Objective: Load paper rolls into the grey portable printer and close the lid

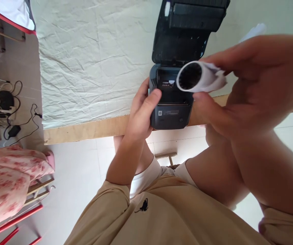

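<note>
A small dark label printer (170, 117) lies at the table's near edge with its black lid (182, 42) flipped open, away from the body. My left hand (142, 110) grips the printer's left side, thumb on its rim. In my right hand (250, 85), a white paper roll (205, 76) with a dark hollow core is held between thumb and fingers, above the right part of the open compartment. The roll hides part of the compartment. A white label with print shows inside it.
A pale green cloth (92, 68) covers the table, whose wooden edge (85, 133) faces me. Something white (255, 31) lies beyond my right hand. Cables and an adapter (14, 131) are at the left, above a pink floral cloth (5, 177).
</note>
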The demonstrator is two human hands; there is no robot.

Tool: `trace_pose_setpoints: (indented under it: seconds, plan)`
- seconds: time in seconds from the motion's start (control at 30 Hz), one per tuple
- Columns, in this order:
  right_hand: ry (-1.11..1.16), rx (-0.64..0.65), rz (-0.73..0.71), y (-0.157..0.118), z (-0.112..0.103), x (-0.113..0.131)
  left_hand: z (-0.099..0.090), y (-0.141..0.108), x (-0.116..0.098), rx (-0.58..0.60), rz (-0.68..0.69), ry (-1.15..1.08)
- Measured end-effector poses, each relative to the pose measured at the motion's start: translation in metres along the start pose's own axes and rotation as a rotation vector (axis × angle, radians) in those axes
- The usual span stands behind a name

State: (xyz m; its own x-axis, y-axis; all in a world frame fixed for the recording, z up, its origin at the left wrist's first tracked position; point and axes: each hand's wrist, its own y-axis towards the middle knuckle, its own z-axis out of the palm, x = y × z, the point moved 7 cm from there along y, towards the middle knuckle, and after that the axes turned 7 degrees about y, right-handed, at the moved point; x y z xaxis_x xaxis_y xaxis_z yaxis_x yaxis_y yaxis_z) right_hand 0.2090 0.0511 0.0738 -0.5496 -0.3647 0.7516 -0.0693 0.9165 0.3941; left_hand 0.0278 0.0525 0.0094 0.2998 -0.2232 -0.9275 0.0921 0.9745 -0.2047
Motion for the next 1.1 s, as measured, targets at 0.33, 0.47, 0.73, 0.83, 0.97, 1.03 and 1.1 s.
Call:
trace_pose_setpoints:
  seconds: [0.33, 0.47, 0.73, 0.83, 0.97, 1.03, 1.1]
  plan:
    - [-0.147, -0.083, -0.491, 0.004, 0.010, 0.018, -0.007, 0.006, 0.008, 0.099, 0.155, 0.034]
    - [-0.096, -0.126, -0.589, -0.010, 0.009, 0.021, -0.012, 0.016, 0.018, 0.189, 0.221, 0.049]
    - [0.135, -0.182, -0.549, -0.009, -0.004, 0.003, -0.020, 0.027, 0.032, 0.222, 0.322, 0.205]
    - [0.208, -0.153, -0.339, 0.003, -0.002, -0.018, -0.022, 0.027, 0.037, 0.219, 0.324, 0.229]
    - [0.291, -0.019, -0.263, 0.009, 0.009, -0.029, -0.024, 0.023, 0.035, 0.201, 0.318, 0.271]
    - [0.362, -0.089, -0.281, 0.008, 0.002, -0.032, -0.026, 0.019, 0.032, 0.177, 0.297, 0.297]
    - [0.398, -0.120, -0.250, 0.005, -0.002, -0.037, -0.028, 0.017, 0.030, 0.165, 0.285, 0.303]
